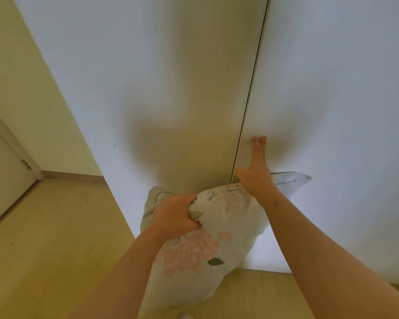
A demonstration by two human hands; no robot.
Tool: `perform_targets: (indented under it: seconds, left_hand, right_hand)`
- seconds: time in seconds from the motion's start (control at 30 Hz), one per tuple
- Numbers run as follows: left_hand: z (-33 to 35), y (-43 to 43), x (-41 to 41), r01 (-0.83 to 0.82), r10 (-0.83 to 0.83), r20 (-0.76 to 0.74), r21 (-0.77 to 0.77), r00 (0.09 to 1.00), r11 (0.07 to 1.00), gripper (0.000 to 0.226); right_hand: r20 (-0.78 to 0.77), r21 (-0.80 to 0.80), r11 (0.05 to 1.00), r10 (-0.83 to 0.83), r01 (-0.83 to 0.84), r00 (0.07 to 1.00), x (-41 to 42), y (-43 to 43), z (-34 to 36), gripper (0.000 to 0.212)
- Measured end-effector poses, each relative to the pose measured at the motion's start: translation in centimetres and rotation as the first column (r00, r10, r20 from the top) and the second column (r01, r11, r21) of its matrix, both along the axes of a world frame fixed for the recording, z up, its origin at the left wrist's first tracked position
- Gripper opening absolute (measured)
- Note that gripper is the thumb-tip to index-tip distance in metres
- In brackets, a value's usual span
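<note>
Right now the left hand [174,215] is clutching a floral pillow [207,229], its fingers curled tight into a bunched fold near the pillow's left end. That pillow is hanging low in the near middle of the scene, its far edge brushing the white wardrobe doors. Meanwhile the right hand [255,173] is reaching over the pillow, fingers straight and close together, their tips pressing on the right door [332,88] just beside the dark seam with the left door [159,77]. Pale wooden floor [44,238] is stretching leftward toward a room door [2,171].

Bunched floral pillow [207,229] against white wardrobe door [332,111]
</note>
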State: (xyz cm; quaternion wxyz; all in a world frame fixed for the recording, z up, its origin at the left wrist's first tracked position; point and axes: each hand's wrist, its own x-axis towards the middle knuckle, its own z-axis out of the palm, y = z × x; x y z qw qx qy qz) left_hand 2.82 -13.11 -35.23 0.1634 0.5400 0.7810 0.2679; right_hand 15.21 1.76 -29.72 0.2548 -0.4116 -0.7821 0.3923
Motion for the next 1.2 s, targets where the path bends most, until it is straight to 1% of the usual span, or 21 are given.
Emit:
perform_targets:
  seconds: [0.1,0.17,0.23,0.27,0.33,0.37,0.4,0.43,0.47,0.5,0.53,0.6,0.63,0.7,0.77,0.9,0.97,1.0,1.03,1.1,1.2]
  left_hand:
    - [-0.2,-0.3,0.1,-0.029,0.029,0.006,-0.014,1.0,0.999,0.023]
    - [-0.4,-0.5,0.1,-0.064,0.064,0.018,-0.028,0.998,0.998,0.023]
    - [-0.7,-0.8,0.0,-0.095,0.096,0.038,-0.037,0.995,0.995,0.025]
    - [-0.9,-1.1,-0.1,-0.113,0.115,0.052,-0.04,0.992,0.993,0.026]
    - [-1.3,-1.7,-0.4,-0.153,0.156,0.081,-0.044,0.984,0.987,0.03]
    - [-1.5,-2.0,-0.6,-0.178,0.182,0.092,-0.051,0.979,0.983,0.032]
    - [-1.6,-2.5,-0.7,-0.204,0.209,0.099,-0.06,0.973,0.977,0.034]
    - [-1.8,-2.9,-0.8,-0.228,0.234,0.104,-0.071,0.967,0.971,0.036]
    - [-2.0,-3.4,-0.8,-0.247,0.255,0.111,-0.082,0.96,0.965,0.036]
    - [-2.2,-4.0,-0.8,-0.261,0.271,0.119,-0.092,0.955,0.961,0.038]
    - [-2.3,-4.6,-0.7,-0.275,0.285,0.128,-0.094,0.95,0.957,0.038]
    - [-2.6,-6.0,-0.6,-0.333,0.343,0.162,-0.086,0.925,0.939,0.034]
    - [-2.7,-6.8,-0.6,-0.376,0.385,0.194,-0.08,0.902,0.923,0.032]
    - [-3.0,-8.7,-0.8,-0.461,0.469,0.236,-0.091,0.851,0.883,0.033]
    - [-3.4,-11.0,-1.5,-0.524,0.539,0.239,-0.127,0.808,0.842,0.039]
    - [-4.2,-15.6,-3.3,-0.612,0.65,0.191,-0.224,0.736,0.759,0.041]
    - [-4.8,-18.0,-4.1,-0.652,0.701,0.199,-0.262,0.685,0.711,0.035]
    - [-5.2,-19.2,-4.5,-0.671,0.724,0.201,-0.276,0.66,0.688,0.028]
    - [-5.6,-20.3,-5.1,-0.688,0.745,0.202,-0.29,0.636,0.665,0.028]
    - [-6.4,-22.4,-6.5,-0.701,0.773,0.209,-0.33,0.599,0.632,0.041]
    - [-7.2,-26.0,-9.5,-0.684,0.787,0.196,-0.402,0.585,0.608,0.042]
  right_hand:
    - [0.025,-0.006,1.0,0.012,-0.012,1.0,0.0,0.6,-0.1,0.09]
    - [-0.003,-0.012,1.0,-0.001,0.001,1.0,-0.1,0.9,-0.4,0.087]
    - [-0.047,-0.021,1.0,0.0,-0.001,0.999,-0.3,0.4,-1.1,0.079]
    - [-0.055,-0.04,0.998,0.04,-0.043,0.998,-0.4,-0.1,-1.8,0.073]
    - [-0.008,-0.136,0.963,0.236,-0.235,0.972,-0.6,-1.4,-3.0,0.065]
    - [0.08,-0.195,0.911,0.385,-0.364,0.919,-0.6,-2.1,-3.5,0.064]
    - [0.213,-0.219,0.841,0.536,-0.494,0.817,-0.7,-2.5,-3.9,0.066]
    - [0.36,-0.223,0.769,0.637,-0.599,0.682,-0.8,-2.7,-4.3,0.07]
    - [0.49,-0.207,0.713,0.668,-0.67,0.56,-1.0,-2.8,-4.7,0.077]
    - [0.593,-0.173,0.681,0.649,-0.712,0.477,-1.2,-2.7,-5.1,0.084]
    - [0.666,-0.137,0.666,0.61,-0.734,0.429,-1.5,-2.8,-5.5,0.091]
    - [0.739,-0.072,0.65,0.544,-0.756,0.397,-2.4,-3.4,-6.3,0.097]
    - [0.748,-0.03,0.641,0.524,-0.767,0.408,-3.0,-3.9,-6.8,0.093]
    - [0.724,0.051,0.619,0.518,-0.784,0.456,-4.4,-5.3,-7.7,0.071]
    - [0.681,0.061,0.584,0.568,-0.809,0.462,-6.0,-7.3,-8.6,0.055]
    - [0.642,-0.025,0.487,0.678,-0.873,0.36,-9.4,-11.6,-10.0,0.049]
    - [0.631,-0.077,0.419,0.723,-0.905,0.281,-11.3,-13.6,-10.6,0.05]
    - [0.624,-0.116,0.394,0.743,-0.912,0.242,-12.3,-14.6,-10.8,0.051]
    - [0.614,-0.154,0.379,0.76,-0.913,0.212,-13.5,-15.5,-11.1,0.052]
    - [0.595,-0.227,0.352,0.788,-0.908,0.157,-15.9,-17.6,-11.7,0.052]
    - [0.573,-0.273,0.291,0.815,-0.917,0.088,-19.7,-21.1,-12.9,0.05]
